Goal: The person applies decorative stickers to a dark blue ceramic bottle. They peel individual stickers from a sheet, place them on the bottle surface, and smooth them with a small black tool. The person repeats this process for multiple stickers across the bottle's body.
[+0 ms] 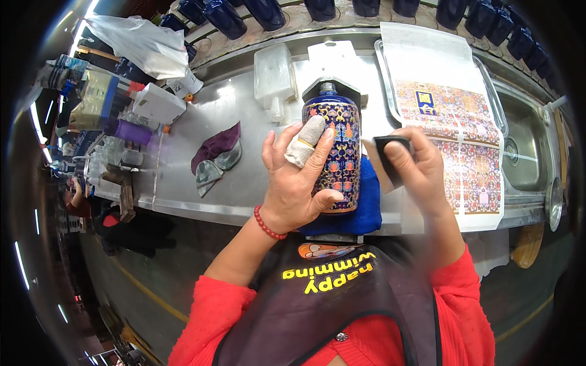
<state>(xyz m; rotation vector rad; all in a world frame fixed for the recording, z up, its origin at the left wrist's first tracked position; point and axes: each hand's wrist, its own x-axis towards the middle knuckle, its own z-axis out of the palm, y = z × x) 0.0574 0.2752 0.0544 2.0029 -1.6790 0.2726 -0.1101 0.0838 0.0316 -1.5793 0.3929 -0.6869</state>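
A dark blue bottle (343, 160) with a colourful floral pattern lies in front of me, its neck pointing away. My left hand (298, 174) rests on the bottle's left side and front, fingers spread. One of its fingers wears a grey-white wrap (307, 139) held by a yellow band. Just right of the bottle, my right hand (421, 168) grips a squeegee (390, 160) with a black handle and a beige flat part, apart from the bottle. A blue cloth (370, 198) is partly under the bottle.
Sheets of patterned decals (470, 161) lie to the right, partly over a metal tray (387, 82), beside a steel sink (526, 155). A clear container (273, 76) stands behind. A purple and green cloth (217, 155) lies left. Several blue bottles (265, 13) line the back.
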